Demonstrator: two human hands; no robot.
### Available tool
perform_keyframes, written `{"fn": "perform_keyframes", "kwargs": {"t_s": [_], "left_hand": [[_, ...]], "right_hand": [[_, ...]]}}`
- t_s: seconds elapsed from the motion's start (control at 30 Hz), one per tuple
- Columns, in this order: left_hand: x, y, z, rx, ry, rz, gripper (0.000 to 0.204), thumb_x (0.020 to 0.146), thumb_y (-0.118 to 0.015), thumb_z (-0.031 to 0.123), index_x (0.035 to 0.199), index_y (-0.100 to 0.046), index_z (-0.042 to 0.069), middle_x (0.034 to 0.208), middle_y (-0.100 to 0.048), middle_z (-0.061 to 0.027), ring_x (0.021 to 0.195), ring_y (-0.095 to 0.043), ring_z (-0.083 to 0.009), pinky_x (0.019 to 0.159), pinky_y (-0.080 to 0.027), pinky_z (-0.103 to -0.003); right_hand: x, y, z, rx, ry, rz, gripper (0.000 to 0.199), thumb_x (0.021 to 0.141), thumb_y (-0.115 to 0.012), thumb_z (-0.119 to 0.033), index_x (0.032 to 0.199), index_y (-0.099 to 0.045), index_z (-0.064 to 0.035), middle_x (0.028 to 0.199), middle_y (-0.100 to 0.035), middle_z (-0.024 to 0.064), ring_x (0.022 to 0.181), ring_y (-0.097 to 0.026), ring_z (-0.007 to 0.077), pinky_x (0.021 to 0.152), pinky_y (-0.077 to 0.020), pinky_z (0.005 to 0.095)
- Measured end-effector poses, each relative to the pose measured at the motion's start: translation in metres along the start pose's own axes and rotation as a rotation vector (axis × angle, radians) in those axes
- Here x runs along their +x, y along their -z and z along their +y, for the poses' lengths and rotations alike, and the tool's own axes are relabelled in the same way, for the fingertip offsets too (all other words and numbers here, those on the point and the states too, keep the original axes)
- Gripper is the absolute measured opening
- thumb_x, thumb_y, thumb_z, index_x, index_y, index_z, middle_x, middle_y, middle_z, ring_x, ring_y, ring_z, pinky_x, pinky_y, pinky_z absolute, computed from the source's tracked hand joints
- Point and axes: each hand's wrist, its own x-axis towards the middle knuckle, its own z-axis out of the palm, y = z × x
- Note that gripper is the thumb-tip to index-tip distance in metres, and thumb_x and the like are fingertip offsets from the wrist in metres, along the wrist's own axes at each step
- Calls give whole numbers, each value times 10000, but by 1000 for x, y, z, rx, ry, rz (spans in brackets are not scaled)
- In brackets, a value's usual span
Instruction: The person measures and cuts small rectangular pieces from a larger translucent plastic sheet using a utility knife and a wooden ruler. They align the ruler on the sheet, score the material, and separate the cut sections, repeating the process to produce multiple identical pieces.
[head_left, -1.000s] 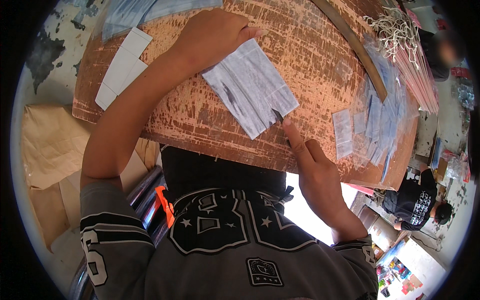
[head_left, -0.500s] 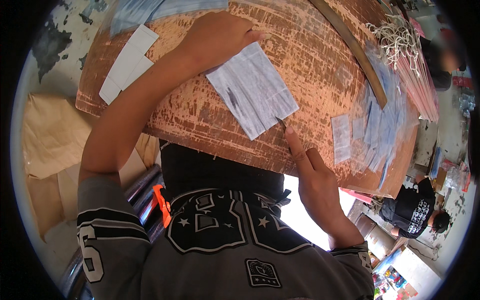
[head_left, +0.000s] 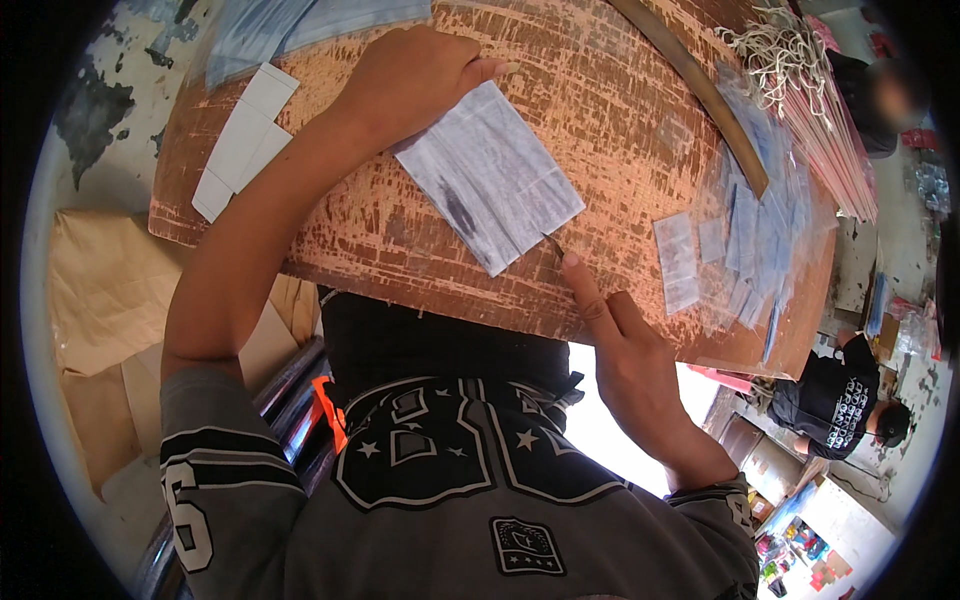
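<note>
A pale grey-blue rectangular sheet (head_left: 495,185), with a dark streak near its left edge, lies slanted on the worn brown board (head_left: 610,120). At its far end my left hand (head_left: 425,80) bears down, thumb stretched out to the right; the other fingers are mostly hidden. My right hand (head_left: 635,365) grips a slim knife (head_left: 556,246), index finger laid along it. The knife's dark tip touches or nearly touches the sheet's near right edge. Most of its handle is covered by my fingers.
White card templates (head_left: 240,145) lie left of my forearm. Bluish sheets (head_left: 320,25) are at the far left. On the right are a small pale rectangle (head_left: 677,262), blue strips (head_left: 755,235), a curved brown strip (head_left: 700,85) and corded pink bundles (head_left: 800,90). Another person (head_left: 840,400) is beyond.
The knife tip has shifted slightly left along the sheet's near edge. The board and everything on it appear a little further left in view. Both hands keep their hold.
</note>
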Motion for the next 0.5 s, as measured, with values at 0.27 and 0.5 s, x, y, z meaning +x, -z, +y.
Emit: {"fn": "perform_keyframes", "kwargs": {"t_s": [0.27, 0.5], "left_hand": [[0, -1, -1, -3, -13, -1, 537, 1121, -541, 464, 855, -741, 43, 759, -724, -163, 731, -719, -378, 740, -582, -519], [1, -1, -1, -13, 0, -8, 552, 1118, -542, 483, 864, -753, 40, 770, -732, -170, 740, -726, -382, 746, -586, -516]], "right_hand": [[-1, -1, -1, -12, -24, 5, 879, 884, -591, 135, 1698, -433, -157, 904, -541, 123, 712, -621, 292, 633, -554, 446], [-2, -3, 1, -6, -2, 35, 866, 894, -580, 136, 1697, -436, -153, 912, -554, 130, 708, -631, 296, 633, -557, 452]]}}
